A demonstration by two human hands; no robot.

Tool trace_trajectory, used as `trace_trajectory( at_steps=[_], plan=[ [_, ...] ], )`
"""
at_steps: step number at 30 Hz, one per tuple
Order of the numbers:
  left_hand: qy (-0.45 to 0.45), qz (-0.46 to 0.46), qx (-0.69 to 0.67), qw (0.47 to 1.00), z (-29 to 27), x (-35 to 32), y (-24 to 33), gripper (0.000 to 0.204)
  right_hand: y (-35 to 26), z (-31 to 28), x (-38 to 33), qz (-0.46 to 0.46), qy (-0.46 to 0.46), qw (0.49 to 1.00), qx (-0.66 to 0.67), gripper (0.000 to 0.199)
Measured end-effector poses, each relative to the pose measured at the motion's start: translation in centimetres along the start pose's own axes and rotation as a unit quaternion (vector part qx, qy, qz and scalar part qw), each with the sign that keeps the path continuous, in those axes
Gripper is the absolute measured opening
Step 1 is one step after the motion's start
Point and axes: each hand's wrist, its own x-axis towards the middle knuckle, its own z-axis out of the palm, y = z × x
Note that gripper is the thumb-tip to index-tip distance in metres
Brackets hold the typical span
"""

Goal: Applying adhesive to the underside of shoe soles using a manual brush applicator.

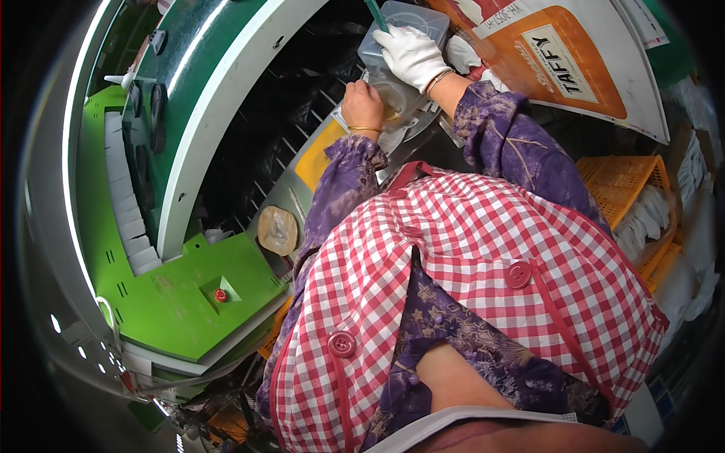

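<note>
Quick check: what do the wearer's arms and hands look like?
The left hand is ungloved, with a thin gold-coloured bracelet at the wrist. The right hand wears a white fabric glove and another thin bracelet. Both purple patterned fabric sleeves have gathered cuffs.

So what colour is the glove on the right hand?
White; the glove shows best in the head view, the only one here.

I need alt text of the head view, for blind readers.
A white-gloved right hand grips a teal stick at a translucent container; the bare left hand is curled nearby. A green machine with a red button stands at left.
</note>
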Motion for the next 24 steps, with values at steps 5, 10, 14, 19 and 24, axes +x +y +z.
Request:
trace_trajectory(
  at_steps=[5,10,14,19,24],
  plan=[
    [0.037,0.007,0.009,0.999,0.1,0.1,0.0,0.011,-0.3,0.2,0.3,-0.014,0.049,0.999,0.009,0.024],
    [0.053,0.027,0.036,0.998,-0.2,0.6,-0.2,0.011,-0.6,0.0,0.4,-0.005,0.008,1.0,0.001,0.031],
    [0.079,0.018,0.048,0.996,0.3,0.5,-0.6,0.012,-0.7,0.2,0.4,-0.012,0.025,1.0,0.006,0.032],
    [0.086,0.037,0.044,0.995,0.3,0.7,-1.3,0.011,-1.3,0.9,0.8,-0.019,0.03,0.999,0.008,0.032],
    [0.105,-0.002,0.041,0.994,0.2,0.9,-1.6,0.012,-2.1,1.4,1.3,-0.03,0.044,0.999,0.002,0.032]
  ],
)
